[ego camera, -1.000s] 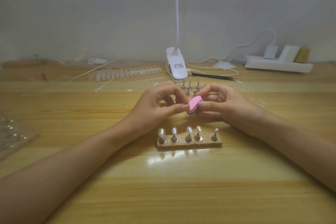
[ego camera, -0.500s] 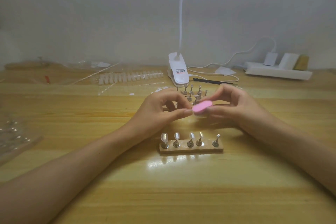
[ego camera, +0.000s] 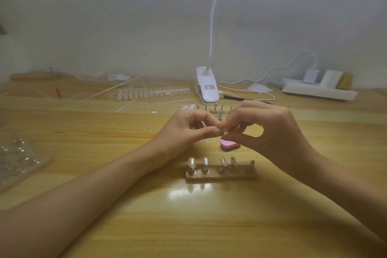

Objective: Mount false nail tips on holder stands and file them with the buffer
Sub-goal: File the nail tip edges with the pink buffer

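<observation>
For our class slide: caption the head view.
Left hand and right hand meet above the pink buffer, behind the holder stands.

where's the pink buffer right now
Head view, centre: the pink buffer sits on the table just under the right hand, behind the wooden stand strip.

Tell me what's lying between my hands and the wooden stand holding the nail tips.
The pink buffer lies on the table there, close under the right hand; the head view shows it.

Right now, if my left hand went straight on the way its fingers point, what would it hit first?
Your left hand points toward the right hand, whose fingertips it seems to touch; the pink buffer lies lower, on the table.
</observation>
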